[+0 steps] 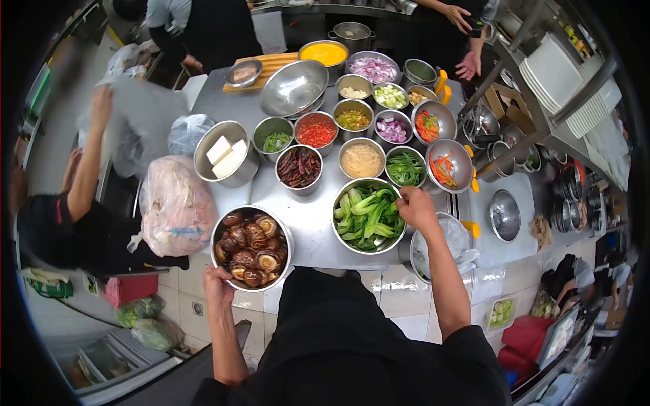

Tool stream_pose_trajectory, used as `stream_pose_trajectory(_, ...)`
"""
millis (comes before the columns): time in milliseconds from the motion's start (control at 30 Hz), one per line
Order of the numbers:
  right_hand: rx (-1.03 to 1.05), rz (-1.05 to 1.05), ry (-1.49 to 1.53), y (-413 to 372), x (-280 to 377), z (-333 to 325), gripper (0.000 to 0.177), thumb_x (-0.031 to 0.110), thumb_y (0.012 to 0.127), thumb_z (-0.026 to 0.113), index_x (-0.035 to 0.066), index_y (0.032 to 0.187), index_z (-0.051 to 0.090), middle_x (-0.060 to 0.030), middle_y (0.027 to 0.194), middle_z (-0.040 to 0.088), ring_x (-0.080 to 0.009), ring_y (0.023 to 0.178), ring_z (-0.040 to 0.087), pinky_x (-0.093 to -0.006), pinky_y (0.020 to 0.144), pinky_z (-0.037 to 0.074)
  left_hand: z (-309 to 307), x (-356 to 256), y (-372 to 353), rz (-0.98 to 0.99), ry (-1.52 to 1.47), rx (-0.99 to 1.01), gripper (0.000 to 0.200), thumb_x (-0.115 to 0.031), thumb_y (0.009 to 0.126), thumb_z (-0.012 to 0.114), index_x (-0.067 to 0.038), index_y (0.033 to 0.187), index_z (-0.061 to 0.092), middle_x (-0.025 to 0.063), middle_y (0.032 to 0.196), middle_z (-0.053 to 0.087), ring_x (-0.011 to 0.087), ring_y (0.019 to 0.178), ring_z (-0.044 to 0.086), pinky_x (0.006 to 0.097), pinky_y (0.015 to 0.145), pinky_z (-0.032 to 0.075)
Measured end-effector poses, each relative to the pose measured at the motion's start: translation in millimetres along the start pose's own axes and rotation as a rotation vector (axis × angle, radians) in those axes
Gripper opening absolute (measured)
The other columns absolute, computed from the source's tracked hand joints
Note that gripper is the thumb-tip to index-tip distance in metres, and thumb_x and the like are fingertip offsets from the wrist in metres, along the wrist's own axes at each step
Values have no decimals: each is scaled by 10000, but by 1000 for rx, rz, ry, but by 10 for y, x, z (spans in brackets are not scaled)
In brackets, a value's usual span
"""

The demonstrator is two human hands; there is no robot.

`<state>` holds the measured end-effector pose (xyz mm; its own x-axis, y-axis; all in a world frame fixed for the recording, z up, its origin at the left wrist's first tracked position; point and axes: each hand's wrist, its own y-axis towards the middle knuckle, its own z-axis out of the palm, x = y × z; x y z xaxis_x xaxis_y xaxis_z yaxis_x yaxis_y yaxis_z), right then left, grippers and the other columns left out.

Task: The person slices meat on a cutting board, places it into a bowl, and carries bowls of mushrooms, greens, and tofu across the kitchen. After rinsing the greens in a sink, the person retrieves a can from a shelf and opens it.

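Observation:
My left hand [218,284] is closed on the rim of a steel bowl [290,254] full of brown shiitake mushrooms [254,252], at the near left corner of the steel table. At the right rim of another steel bowl [336,233], my right hand [416,208] is closed; its fingertips are partly hidden against the edge. Green bok choy [365,218] fills that bowl. Behind stand bowls of dried red chillies [300,167], shredded pale strips [362,160] and sliced green peppers [405,167]. White blocks [229,157] lie in a steel pot at the left.
Bagged food [177,206] sits at the table's left edge. A large empty steel bowl [294,88] and a wooden board [267,71] are farther back. Beside my right forearm is a plastic-lined pot [440,247]. Another person's arm [88,159] handles plastic at left; more people stand across the table.

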<state>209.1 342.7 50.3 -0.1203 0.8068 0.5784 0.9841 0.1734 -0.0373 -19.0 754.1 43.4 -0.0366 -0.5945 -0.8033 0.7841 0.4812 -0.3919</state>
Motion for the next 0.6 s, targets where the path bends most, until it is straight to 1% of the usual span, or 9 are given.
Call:
stream_pose_trajectory(33, 12, -14, -2, -23, 42, 47, 186, 142, 773, 642, -27, 848, 626, -243, 777, 643, -431, 788, 617, -492, 741, 475, -118, -34, -45, 19, -15, 2, 417, 53, 558, 454, 97, 955, 574, 155, 897, 656, 248, 731, 658, 346, 699, 573)
stream_pose_trajectory(133, 105, 215, 202, -33, 88, 291, 231, 197, 716, 685, -14, 801, 645, -213, 775, 661, -370, 774, 645, -431, 721, 494, -323, -59, -177, 35, 3, -41, 448, 57, 557, 448, 107, 983, 576, 166, 916, 661, 250, 745, 662, 336, 700, 571)
stream_pose_trajectory(233, 218, 227, 134, 82, 131, 616, 208, 182, 673, 688, -9, 747, 653, -223, 748, 656, -366, 747, 645, -418, 731, 502, -341, -53, -302, 53, 4, -83, 431, 58, 556, 447, 106, 963, 581, 168, 902, 661, 243, 712, 658, 332, 680, 571)
stream_pose_trajectory(267, 268, 251, 239, 85, 198, 636, 184, 145, 638, 669, -31, 687, 646, -199, 663, 652, -320, 632, 653, -405, 610, 530, -293, -54, -347, 60, 5, -85, 431, 58, 556, 447, 106, 963, 581, 168, 902, 661, 243, 712, 658, 332, 680, 571)
stream_pose_trajectory(300, 270, 244, 241, 50, 293, 606, 184, 145, 638, 669, -31, 687, 646, -199, 663, 652, -320, 632, 653, -405, 610, 530, -208, -46, -408, 43, -8, -99, 414, 60, 553, 446, 102, 941, 583, 166, 881, 659, 237, 687, 653, 331, 674, 571)
stream_pose_trajectory(400, 398, 310, 714, -60, 439, 539, 124, 56, 628, 616, -67, 633, 600, -103, 557, 597, -170, 405, 570, -288, 339, 463, -141, 37, -560, 23, -5, -124, 382, 62, 548, 445, 95, 902, 584, 155, 835, 651, 222, 638, 636, 321, 637, 564)
stream_pose_trajectory(433, 400, 301, 716, -67, 438, 468, 124, 56, 628, 616, -67, 633, 600, -103, 557, 597, -170, 405, 570, -288, 339, 463, -143, 75, -609, 18, 8, -135, 367, 61, 546, 445, 91, 885, 584, 147, 809, 644, 211, 614, 625, 312, 606, 558)
stream_pose_trajectory(467, 341, 306, 786, -104, 447, 324, 106, 40, 628, 612, -64, 644, 595, -109, 545, 589, -172, 384, 559, -292, 329, 457, -222, 134, -634, 14, 23, -144, 328, 56, 548, 443, 79, 850, 571, 106, 725, 610, 187, 535, 580, 290, 492, 509)
stream_pose_trajectory(600, 110, 276, 999, -313, 372, -391, 50, -15, 629, 596, -22, 654, 553, -107, 505, 551, -181, 329, 527, -284, 283, 411, -58, 337, -685, 14, 104, -202, 253, 46, 555, 453, 39, 790, 545, 47, 612, 525, 157, 419, 475, 270, 390, 418)
